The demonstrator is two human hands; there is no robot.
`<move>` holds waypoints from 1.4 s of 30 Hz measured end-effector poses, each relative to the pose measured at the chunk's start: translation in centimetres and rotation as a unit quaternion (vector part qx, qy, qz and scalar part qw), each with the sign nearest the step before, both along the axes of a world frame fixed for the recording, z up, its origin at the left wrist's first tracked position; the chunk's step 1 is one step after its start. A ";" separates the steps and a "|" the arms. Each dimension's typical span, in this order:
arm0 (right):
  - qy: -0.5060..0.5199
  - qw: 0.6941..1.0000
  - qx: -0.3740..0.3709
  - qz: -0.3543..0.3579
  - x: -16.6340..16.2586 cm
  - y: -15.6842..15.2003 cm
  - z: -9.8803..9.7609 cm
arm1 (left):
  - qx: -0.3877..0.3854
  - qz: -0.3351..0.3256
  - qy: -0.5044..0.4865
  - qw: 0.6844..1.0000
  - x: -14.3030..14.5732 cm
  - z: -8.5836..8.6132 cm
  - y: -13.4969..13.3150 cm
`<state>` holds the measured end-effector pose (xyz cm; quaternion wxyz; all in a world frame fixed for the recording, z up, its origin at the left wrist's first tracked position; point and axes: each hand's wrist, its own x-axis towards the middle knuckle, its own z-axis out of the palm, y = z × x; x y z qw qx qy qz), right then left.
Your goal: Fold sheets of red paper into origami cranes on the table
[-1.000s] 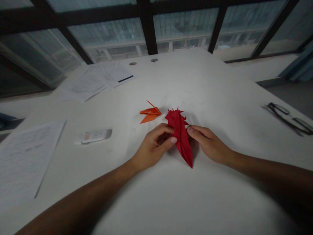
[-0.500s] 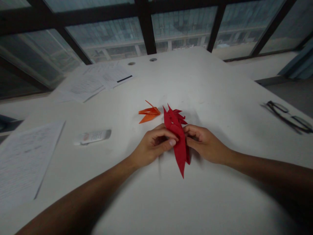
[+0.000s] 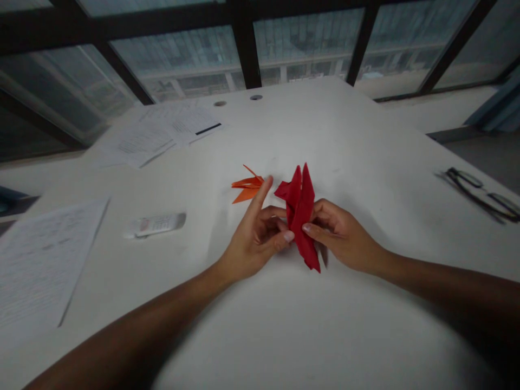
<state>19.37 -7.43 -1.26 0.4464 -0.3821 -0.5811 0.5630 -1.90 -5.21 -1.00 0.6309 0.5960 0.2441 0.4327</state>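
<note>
A red folded-paper origami figure [image 3: 301, 208] is held upright between my two hands, over the middle of the white table. Its two pointed tips stick up at the top, and a smaller folded part juts out to the left. My left hand [image 3: 260, 233] pinches its left side with the thumb and bent fingers, while the index finger points up and away. On the other side, my right hand [image 3: 339, 230] grips the paper between thumb and fingers. An orange origami crane [image 3: 247, 189] lies just beyond my left hand, its right end partly hidden by the raised index finger.
On the left lie a white tube-like item [image 3: 158, 225] with printing and a printed sheet [image 3: 49, 260]. More papers [image 3: 158, 135] spread at the back left. Black-framed glasses [image 3: 481, 192] rest near the right edge of the table [image 3: 260, 336]. Windows line the far side.
The red figure has been turned in my hands; its tips now point straighter up and its lower end is nearer the right. My left index finger has lifted, and my right thumb has come onto the front.
</note>
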 end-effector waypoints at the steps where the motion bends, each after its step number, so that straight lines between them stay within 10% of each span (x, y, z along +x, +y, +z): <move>1: 0.011 1.000 -0.007 0.012 0.0 0.0 0.1 | -0.013 -0.005 -0.001 1.000 0.0 0.0 0.1; 42: -0.019 0.999 -0.051 0.002 0.0 -0.6 0.6 | -0.045 0.009 0.026 0.999 0.1 0.5 0.3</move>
